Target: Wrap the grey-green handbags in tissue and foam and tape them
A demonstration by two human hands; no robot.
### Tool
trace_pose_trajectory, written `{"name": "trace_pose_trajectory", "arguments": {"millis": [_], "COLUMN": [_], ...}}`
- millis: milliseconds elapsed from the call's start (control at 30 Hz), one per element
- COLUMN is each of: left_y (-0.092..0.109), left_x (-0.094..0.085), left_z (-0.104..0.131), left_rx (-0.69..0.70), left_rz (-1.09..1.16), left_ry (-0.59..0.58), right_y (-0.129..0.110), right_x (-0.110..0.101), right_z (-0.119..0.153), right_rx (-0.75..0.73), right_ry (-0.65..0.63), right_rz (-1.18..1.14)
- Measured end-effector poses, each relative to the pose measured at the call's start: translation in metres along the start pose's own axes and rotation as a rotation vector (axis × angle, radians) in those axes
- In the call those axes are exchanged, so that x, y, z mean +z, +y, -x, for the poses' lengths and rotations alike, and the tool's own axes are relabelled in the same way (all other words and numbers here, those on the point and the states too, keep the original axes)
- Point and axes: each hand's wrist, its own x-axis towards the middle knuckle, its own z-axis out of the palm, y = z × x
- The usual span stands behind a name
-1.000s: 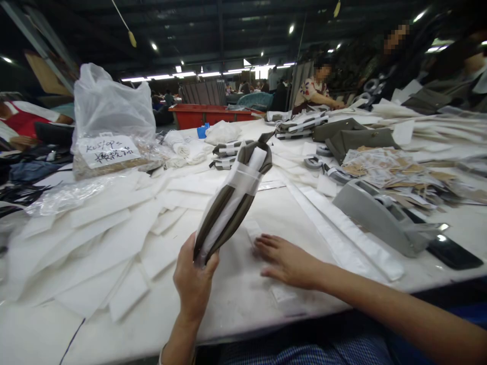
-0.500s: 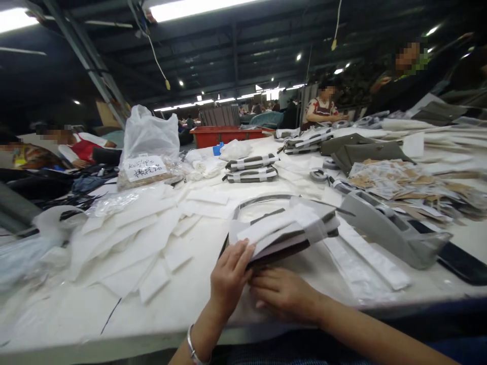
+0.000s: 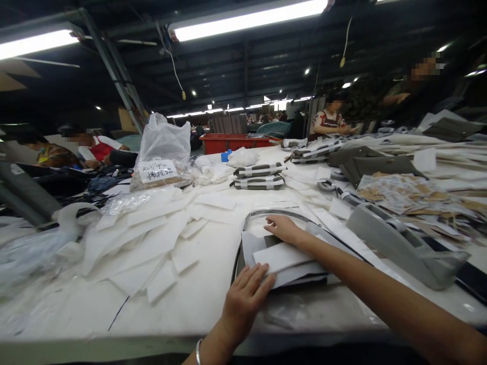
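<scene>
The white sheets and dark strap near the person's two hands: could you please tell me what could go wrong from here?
The top white sheet lies partly under the left hand; it may crease or slide crooked.
The strap loops close to the right hand, which might catch it.
The right forearm appears close to the tape dispenser and could bump it.

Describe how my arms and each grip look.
The left grip and right grip are ungloved. The right forearm is bare, no sleeve in view; the left forearm wears a narrow silver-coloured bangle, also without a visible sleeve.
</scene>
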Motion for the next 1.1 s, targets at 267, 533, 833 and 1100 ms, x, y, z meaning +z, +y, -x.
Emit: {"name": "trace_pose_trajectory", "arguments": {"millis": [267, 533, 833, 1100], "left_y": [0.003, 0.005, 0.009, 0.011], "left_x": [0.001, 0.0, -0.007, -0.005], "left_z": [0.001, 0.001, -0.003, 0.001], "left_rx": [0.013, -0.021, -0.055, -0.094], "left_rz": [-0.008, 0.009, 0.011, 0.054], "left_ry": [0.072, 0.046, -0.01, -0.065], "right_y": [-0.005, -0.011, -0.05, -0.06], "right_x": [0.033, 0.014, -0.014, -0.019], "right_z": [-0.062, -0.049, 0.01, 0.07], "right_rx": [0.307, 0.234, -0.075, -0.318], "right_ry": [-0.165, -0.116, -0.058, 0.011], "right_rz": [-0.125, -0.589, -0.832, -0.643]}}
